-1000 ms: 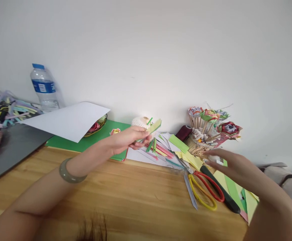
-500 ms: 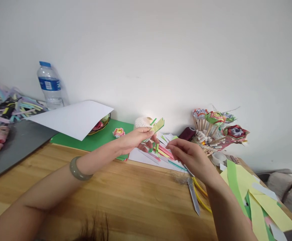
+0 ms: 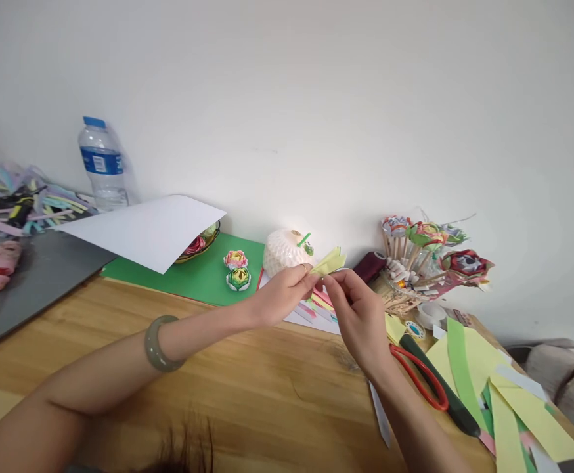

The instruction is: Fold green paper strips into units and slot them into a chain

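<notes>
Yellow-green paper [image 3: 330, 261], pleated or fanned out, is pinched in my left hand [image 3: 289, 292], with its tips pointing up and right. My right hand [image 3: 360, 312] is closed at the paper's lower end, its thumb and forefinger pressed together and nearly touching my left fingertips. What sits between the right fingertips is too small to make out. Behind my left hand stands a white textured ball [image 3: 282, 251] with a green strip on top. Pink, yellow and white paper strips [image 3: 323, 300] lie under and behind both hands.
Two paper flowers [image 3: 238, 278] rest on green sheets [image 3: 169, 281]. Red-handled scissors [image 3: 418, 378], a dark green tool [image 3: 442, 387] and paper scraps [image 3: 511, 407] lie right. Stemmed flowers [image 3: 427, 233], a water bottle [image 3: 100, 164] and a white sheet [image 3: 149, 230] stand or lie behind.
Both hands have come together at the yellow-green paper, my left moving right and my right moving slightly left and down. The green-and-yellow flower, scissors and green tool now show.
</notes>
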